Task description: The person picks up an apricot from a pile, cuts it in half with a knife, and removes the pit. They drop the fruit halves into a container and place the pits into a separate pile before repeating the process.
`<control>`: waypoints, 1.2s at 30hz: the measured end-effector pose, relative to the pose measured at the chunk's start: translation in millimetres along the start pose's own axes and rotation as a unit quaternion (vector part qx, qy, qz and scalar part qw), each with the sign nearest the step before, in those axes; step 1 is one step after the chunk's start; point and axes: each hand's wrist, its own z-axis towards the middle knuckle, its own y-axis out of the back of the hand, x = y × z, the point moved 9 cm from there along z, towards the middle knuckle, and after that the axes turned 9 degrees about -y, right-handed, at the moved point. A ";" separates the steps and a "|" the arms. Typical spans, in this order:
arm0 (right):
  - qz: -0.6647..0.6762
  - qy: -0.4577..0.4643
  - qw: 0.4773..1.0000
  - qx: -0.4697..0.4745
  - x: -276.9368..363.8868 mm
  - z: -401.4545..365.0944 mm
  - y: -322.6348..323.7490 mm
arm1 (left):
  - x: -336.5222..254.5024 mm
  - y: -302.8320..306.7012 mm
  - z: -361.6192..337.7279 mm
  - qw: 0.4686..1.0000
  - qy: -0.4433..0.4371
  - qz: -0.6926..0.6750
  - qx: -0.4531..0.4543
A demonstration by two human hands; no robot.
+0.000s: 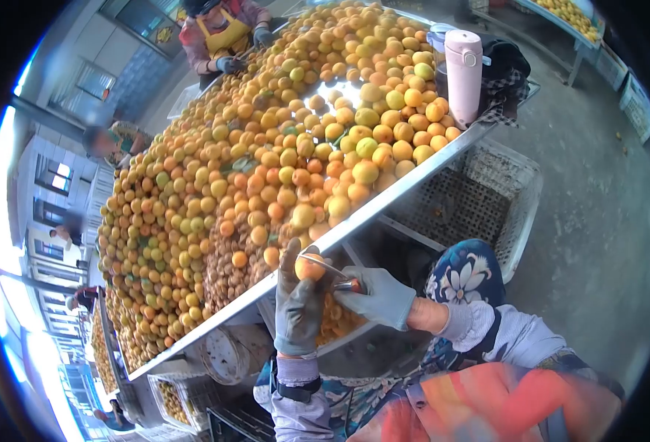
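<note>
My left hand point(297, 306), in a grey glove, holds an orange apricot point(309, 268) between thumb and fingers. My right hand point(378, 295), also gloved, grips a small red-handled tool point(345, 283) whose thin metal blade arcs across the top of the fruit. Both hands are just below the metal edge point(406, 184) of a long table heaped with orange and yellow apricots point(280, 155). Under my hands sits a container of cut fruit point(337, 323), partly hidden by my gloves.
A pink flask point(463, 74) stands at the table's right end beside a dark bag point(507, 62). A white plastic crate point(479, 199) lies under the table. A person in a yellow apron point(222, 33) works at the far side; others stand on the left.
</note>
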 end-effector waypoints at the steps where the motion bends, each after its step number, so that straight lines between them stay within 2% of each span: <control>1: -0.036 0.011 0.999 -0.005 -3.4 -2.4 -3.8 | -0.6 1.2 -11.0 1.000 0.000 -0.005 -0.007; 4: -0.067 0.024 0.997 -0.029 -8.5 -9.0 -10.6 | 0.0 2.6 -33.8 1.000 -0.004 -0.020 -0.013; 5: -0.129 0.088 0.986 -0.061 -1.5 -11.1 -11.9 | 1.2 4.9 -38.4 1.000 -0.014 0.000 -0.008; 6: -0.135 0.087 0.985 -0.061 -4.4 -14.0 -13.4 | 1.2 6.7 -42.4 0.999 -0.023 0.021 -0.003; 8: -0.181 0.084 0.978 -0.065 -4.8 -19.4 -17.0 | 0.6 8.0 -51.0 0.999 -0.016 -0.021 -0.019; 10: -0.221 0.093 0.968 -0.069 -3.8 -24.6 -19.0 | 3.7 10.6 -59.6 0.995 0.033 -0.055 -0.071; 15: -0.297 0.080 0.949 -0.065 -5.9 -33.8 -27.8 | -1.9 12.2 -71.1 0.996 0.039 -0.062 -0.052; 17: -0.339 0.120 0.926 -0.117 -5.8 -38.5 -28.2 | -5.4 6.9 -74.4 0.996 0.038 -0.063 -0.047; 23: -0.263 0.136 0.939 -0.175 -28.8 -33.9 -31.4 | 5.5 0.4 -89.3 0.988 0.027 -0.093 -0.121; 27: -0.300 0.102 0.935 -0.161 -29.2 -33.0 -33.9 | 10.2 9.5 -96.8 0.988 0.020 -0.082 -0.130; 29: -0.347 0.041 0.930 -0.112 -30.2 -30.0 -39.6 | 0.3 8.3 -96.2 0.997 -0.002 -0.005 -0.071; 30: -0.347 0.041 0.930 -0.111 -26.4 -28.6 -39.8 | -0.2 12.0 -96.6 0.997 -0.003 -0.005 -0.071; 32: -0.379 0.030 0.920 -0.092 -26.4 -25.7 -45.1 | -2.7 18.3 -96.7 0.992 -0.014 0.107 -0.060; 33: -0.378 0.030 0.921 -0.093 -29.5 -25.4 -48.2 | -0.6 13.4 -97.2 0.992 -0.014 0.107 -0.059; 35: -0.285 0.063 0.946 -0.143 -36.5 -28.2 -47.0 | 4.9 9.2 -102.2 0.987 -0.024 0.040 -0.154; 36: -0.285 0.062 0.945 -0.146 -49.2 -29.0 -50.0 | 8.8 5.7 -104.9 0.988 -0.022 0.039 -0.151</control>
